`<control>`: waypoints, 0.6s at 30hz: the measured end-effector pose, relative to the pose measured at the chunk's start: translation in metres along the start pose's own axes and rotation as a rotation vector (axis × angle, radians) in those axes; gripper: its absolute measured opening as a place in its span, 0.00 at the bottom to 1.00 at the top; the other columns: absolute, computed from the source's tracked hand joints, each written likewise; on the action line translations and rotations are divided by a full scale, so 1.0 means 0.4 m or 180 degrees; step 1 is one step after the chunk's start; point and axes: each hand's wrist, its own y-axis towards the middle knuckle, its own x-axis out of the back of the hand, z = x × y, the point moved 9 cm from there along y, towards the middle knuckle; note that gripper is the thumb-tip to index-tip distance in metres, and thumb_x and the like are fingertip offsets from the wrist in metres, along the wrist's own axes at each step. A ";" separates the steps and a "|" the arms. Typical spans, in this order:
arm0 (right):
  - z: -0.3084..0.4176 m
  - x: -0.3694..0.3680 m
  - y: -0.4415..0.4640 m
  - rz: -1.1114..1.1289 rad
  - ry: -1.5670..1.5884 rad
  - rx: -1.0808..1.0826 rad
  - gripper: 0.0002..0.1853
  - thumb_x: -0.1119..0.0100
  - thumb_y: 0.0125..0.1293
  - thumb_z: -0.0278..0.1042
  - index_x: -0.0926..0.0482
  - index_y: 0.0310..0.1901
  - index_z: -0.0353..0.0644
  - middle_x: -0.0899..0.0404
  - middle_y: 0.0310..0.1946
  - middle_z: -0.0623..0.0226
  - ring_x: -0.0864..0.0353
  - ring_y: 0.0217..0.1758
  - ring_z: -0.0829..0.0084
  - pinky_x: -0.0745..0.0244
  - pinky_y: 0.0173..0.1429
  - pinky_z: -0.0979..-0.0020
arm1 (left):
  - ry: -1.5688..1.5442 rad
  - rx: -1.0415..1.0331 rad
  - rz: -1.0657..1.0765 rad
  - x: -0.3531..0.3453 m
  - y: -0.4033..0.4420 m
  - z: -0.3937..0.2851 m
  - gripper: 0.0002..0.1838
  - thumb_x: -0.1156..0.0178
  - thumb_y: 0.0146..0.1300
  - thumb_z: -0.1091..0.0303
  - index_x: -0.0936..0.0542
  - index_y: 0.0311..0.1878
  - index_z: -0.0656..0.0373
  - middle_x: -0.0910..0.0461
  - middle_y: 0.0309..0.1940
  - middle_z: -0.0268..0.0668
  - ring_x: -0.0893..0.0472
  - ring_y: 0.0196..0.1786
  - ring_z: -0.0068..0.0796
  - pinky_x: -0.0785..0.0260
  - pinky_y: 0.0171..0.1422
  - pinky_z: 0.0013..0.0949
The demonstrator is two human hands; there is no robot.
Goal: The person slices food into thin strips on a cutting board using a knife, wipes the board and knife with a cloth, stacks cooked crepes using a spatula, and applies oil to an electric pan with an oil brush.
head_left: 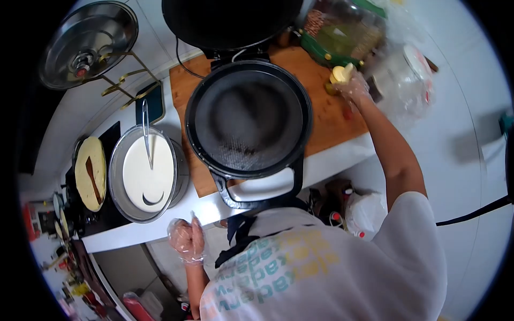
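Observation:
My right hand [354,90], in a clear plastic glove, is closed on the pale yellow top [339,74] of a small container at the right of the wooden board. The fingers hide part of it, so its exact kind is unclear. My left hand [187,241], gloved too, hangs just off the counter's front edge with its fingers curled and nothing visible in them. Between the hands lies a round black electric griddle [249,120], its lid [233,21] raised behind. Left of it stands a pot of white batter [147,174] with a metal ladle [146,125] in it.
A cooked pancake [85,166] with a wooden spatula [92,179] on top lies at far left. A metal bowl [88,43] sits on a gold rack [126,80]. A green-rimmed clear container [348,32] and a plastic-wrapped tub [407,80] stand back right. The wooden board [337,123] lies under the griddle.

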 end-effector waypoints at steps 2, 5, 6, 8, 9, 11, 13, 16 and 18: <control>-0.007 -0.054 0.039 0.0393 -0.0185 0.0026 0.36 0.26 0.42 0.47 0.29 0.52 0.39 0.23 0.47 0.57 0.23 0.49 0.60 0.29 0.51 0.64 | 0.0062 0.0054 0.0146 -0.025 0.003 -0.045 0.20 0.39 0.49 0.84 0.39 0.13 0.56 0.35 0.12 0.39 0.35 0.15 0.38 0.45 0.21 0.38; -0.031 -0.084 0.073 0.0525 0.0359 -0.0236 0.28 0.28 0.42 0.52 0.21 0.39 0.37 0.19 0.38 0.56 0.19 0.43 0.59 0.26 0.48 0.63 | 0.0127 -0.0012 0.0058 -0.034 0.013 -0.102 0.20 0.38 0.48 0.84 0.38 0.13 0.57 0.36 0.11 0.38 0.35 0.15 0.37 0.44 0.20 0.37; -0.054 -0.089 0.096 0.0155 -0.0144 -0.0241 0.26 0.31 0.44 0.53 0.20 0.37 0.38 0.19 0.37 0.55 0.19 0.41 0.59 0.26 0.46 0.62 | 0.0102 0.0032 0.0070 -0.037 0.015 -0.110 0.20 0.38 0.48 0.84 0.38 0.13 0.57 0.36 0.11 0.38 0.35 0.14 0.37 0.44 0.19 0.36; -0.054 -0.102 0.096 0.0324 -0.0274 -0.0238 0.27 0.32 0.45 0.53 0.20 0.39 0.37 0.19 0.38 0.55 0.19 0.43 0.59 0.26 0.47 0.62 | 0.0109 0.0065 0.0105 -0.040 0.013 -0.123 0.20 0.38 0.48 0.84 0.38 0.13 0.57 0.36 0.11 0.37 0.35 0.14 0.36 0.45 0.19 0.36; -0.051 -0.107 0.100 0.0225 -0.0284 -0.0011 0.27 0.32 0.45 0.52 0.20 0.39 0.37 0.19 0.38 0.54 0.20 0.43 0.59 0.26 0.47 0.62 | 0.0103 0.0075 0.0110 -0.042 0.012 -0.130 0.20 0.38 0.48 0.84 0.38 0.13 0.56 0.36 0.11 0.37 0.35 0.13 0.35 0.45 0.18 0.35; -0.034 -0.111 0.106 0.0012 -0.0308 0.0468 0.27 0.31 0.44 0.51 0.21 0.39 0.36 0.19 0.39 0.53 0.20 0.44 0.58 0.27 0.48 0.63 | 0.0070 0.0163 0.0100 -0.041 0.018 -0.149 0.20 0.37 0.48 0.84 0.38 0.13 0.56 0.36 0.11 0.36 0.34 0.13 0.35 0.45 0.18 0.35; -0.040 -0.113 0.109 0.0186 -0.0016 0.0341 0.29 0.31 0.43 0.51 0.22 0.41 0.35 0.20 0.40 0.53 0.21 0.45 0.57 0.28 0.50 0.63 | -0.0001 0.0157 0.0088 -0.044 0.017 -0.162 0.20 0.37 0.48 0.83 0.38 0.14 0.56 0.35 0.12 0.36 0.33 0.14 0.34 0.45 0.18 0.34; 0.040 -0.017 0.040 0.0296 0.0655 0.0210 0.24 0.31 0.44 0.45 0.21 0.39 0.35 0.20 0.36 0.55 0.20 0.41 0.61 0.27 0.46 0.66 | 0.0148 0.0130 -0.0081 -0.049 0.034 -0.196 0.20 0.36 0.47 0.84 0.38 0.14 0.56 0.35 0.12 0.36 0.33 0.15 0.34 0.45 0.19 0.34; 0.088 0.043 0.023 0.0332 0.1030 0.0461 0.22 0.31 0.44 0.42 0.21 0.38 0.35 0.19 0.33 0.58 0.19 0.39 0.64 0.27 0.45 0.68 | -0.0319 0.0525 -0.0073 -0.065 0.036 -0.185 0.10 0.39 0.54 0.76 0.29 0.21 0.59 0.29 0.19 0.40 0.28 0.23 0.36 0.38 0.27 0.34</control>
